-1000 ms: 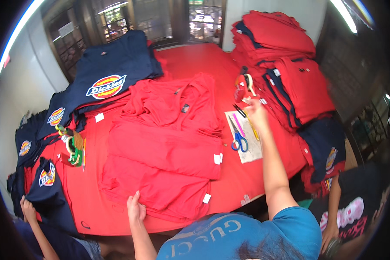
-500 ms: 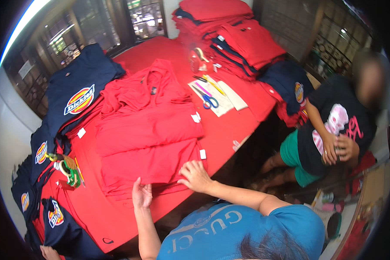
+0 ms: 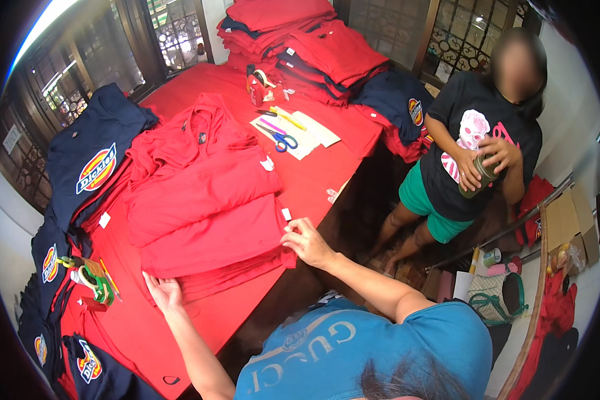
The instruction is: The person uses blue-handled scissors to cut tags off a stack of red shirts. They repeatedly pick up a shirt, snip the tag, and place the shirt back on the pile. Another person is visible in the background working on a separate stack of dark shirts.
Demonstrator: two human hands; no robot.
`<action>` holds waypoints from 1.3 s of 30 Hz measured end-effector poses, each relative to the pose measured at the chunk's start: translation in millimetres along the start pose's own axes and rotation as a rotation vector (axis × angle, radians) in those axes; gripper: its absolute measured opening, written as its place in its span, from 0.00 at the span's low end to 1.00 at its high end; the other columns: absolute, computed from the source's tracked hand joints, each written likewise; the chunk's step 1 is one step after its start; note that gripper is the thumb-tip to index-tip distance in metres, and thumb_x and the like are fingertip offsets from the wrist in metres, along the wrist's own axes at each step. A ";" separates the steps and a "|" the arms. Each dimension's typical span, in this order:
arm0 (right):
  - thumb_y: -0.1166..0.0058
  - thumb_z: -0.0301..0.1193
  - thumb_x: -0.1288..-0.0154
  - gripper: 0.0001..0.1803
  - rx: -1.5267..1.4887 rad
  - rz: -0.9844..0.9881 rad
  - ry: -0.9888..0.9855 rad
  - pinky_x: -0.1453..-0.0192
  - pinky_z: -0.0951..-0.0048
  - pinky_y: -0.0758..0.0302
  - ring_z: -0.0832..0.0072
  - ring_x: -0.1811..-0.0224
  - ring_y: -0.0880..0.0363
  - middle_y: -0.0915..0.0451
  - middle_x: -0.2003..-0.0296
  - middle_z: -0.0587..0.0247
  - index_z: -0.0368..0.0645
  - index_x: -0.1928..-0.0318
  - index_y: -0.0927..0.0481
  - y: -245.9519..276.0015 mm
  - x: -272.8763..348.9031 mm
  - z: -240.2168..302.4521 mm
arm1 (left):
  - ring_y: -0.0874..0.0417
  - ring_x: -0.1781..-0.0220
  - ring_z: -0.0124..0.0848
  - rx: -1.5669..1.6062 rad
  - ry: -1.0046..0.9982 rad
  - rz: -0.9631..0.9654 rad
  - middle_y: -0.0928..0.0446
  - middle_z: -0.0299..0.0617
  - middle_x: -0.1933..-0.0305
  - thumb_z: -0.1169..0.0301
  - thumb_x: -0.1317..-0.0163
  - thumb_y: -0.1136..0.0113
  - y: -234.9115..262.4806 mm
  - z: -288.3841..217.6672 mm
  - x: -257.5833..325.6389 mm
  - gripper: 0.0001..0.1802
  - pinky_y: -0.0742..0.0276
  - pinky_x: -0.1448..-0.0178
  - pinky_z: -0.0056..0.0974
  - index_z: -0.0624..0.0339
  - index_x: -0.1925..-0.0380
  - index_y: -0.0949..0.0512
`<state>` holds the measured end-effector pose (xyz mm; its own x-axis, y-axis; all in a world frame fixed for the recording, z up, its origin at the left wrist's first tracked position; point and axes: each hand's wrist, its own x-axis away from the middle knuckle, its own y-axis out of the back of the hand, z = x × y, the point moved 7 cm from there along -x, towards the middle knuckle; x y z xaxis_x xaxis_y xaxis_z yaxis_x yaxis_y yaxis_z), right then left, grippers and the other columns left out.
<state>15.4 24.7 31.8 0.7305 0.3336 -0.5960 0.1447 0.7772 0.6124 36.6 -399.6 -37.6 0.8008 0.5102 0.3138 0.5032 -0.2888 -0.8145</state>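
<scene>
A folded red shirt [image 3: 210,230] lies on top of a small stack of red garments, with its near hem towards me. My left hand [image 3: 163,291] is palm up at the hem's left corner. Its fingers are stretched out and the tips touch the cloth. My right hand [image 3: 308,241] has its fingers bent and pinched on the shirt's right edge, just below a small white tag [image 3: 287,214]. Beyond the fold, more red cloth with an open neckline [image 3: 202,133] is spread out.
Navy shirts with printed badges [image 3: 87,150] line the left side, near a green tape dispenser [image 3: 100,287]. Blue-handled scissors [image 3: 283,140] lie on paper. Tall garment piles [image 3: 333,53] stand behind. A person [image 3: 487,147] at right holds a dark green container [image 3: 485,179].
My left hand has slid left along the hem to its corner. My right hand has moved up to the shirt's right edge and closed on it. The view has shifted.
</scene>
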 end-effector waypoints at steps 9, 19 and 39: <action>0.36 0.24 0.47 0.07 0.119 -0.072 -0.016 0.53 0.65 0.25 0.60 0.55 0.27 0.31 0.54 0.54 0.43 0.66 0.18 -4.8 29.0 -21.9 | 0.28 0.43 0.35 -0.303 -0.366 -0.066 0.27 0.42 0.45 0.59 0.30 0.51 32.0 -58.6 -15.2 0.18 0.30 0.38 0.41 0.61 0.48 0.29; 0.43 0.24 0.39 0.08 -0.046 -0.025 -0.234 0.43 0.65 0.28 0.61 0.45 0.27 0.31 0.48 0.52 0.43 0.59 0.18 12.4 22.7 -45.4 | 0.26 0.48 0.35 -0.204 -0.314 -0.194 0.27 0.45 0.49 0.56 0.30 0.50 61.8 -67.9 16.1 0.22 0.29 0.41 0.40 0.62 0.49 0.31; 0.54 0.23 0.30 0.16 -0.951 -0.146 -0.577 0.57 0.73 0.19 0.71 0.58 0.21 0.30 0.53 0.57 0.38 0.43 0.36 -68.2 22.1 -45.6 | 0.49 0.24 0.43 -2.070 -0.896 1.204 0.41 0.35 0.28 0.56 0.36 0.48 -60.0 177.2 158.9 0.27 0.59 0.26 0.63 0.45 0.36 0.33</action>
<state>-8.8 3.4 -46.8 0.9837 0.1008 -0.1487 -0.1344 0.9622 -0.2369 76.0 -157.6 -25.3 0.8516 -0.4474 -0.2731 0.1457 -0.2984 0.9433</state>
